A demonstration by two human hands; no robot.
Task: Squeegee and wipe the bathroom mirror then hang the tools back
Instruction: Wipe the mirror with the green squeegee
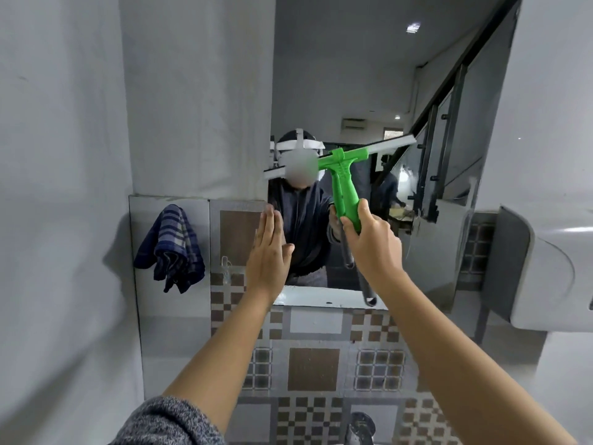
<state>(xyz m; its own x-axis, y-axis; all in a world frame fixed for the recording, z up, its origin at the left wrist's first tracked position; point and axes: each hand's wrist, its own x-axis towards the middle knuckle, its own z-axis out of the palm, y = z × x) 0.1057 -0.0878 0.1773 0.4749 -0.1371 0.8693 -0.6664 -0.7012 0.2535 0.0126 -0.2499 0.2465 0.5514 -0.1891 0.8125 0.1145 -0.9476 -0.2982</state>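
Item 1. Checked cloth point(171, 248), dark blue with pale stripes: hangs bunched on the tiled wall panel point(171, 316), well to the left of both hands and level with the left hand.

Item 2. Clear hook point(225, 264): on the patterned tile just left of the left wrist, nothing on it.

Item 3. Left hand point(268, 252): flat, fingers straight and together, pointing upward, holding nothing. The fingertips lie at the lower left edge of the mirror; whether the palm presses the glass cannot be told. A grey knit sleeve point(167, 422) is pushed up on this forearm.

Item 4. Mirror point(337, 75): tall, above and behind both hands, its bottom edge just under the wrists. It reflects the person and a staircase.

Item 5. Squeegee point(341, 178): green plastic handle, pale blade. The blade runs tilted, left end lower, right end higher, directly above the right hand's grip and up-right of the left hand. Blade appears against the glass; contact not certain.

Item 6. Right hand point(372, 242): fingers closed firmly round the lower end of the squeegee handle, thumb up its side.

Item 7. White wall-mounted dispenser point(552, 268): far right of the gripping hand, apart from it.
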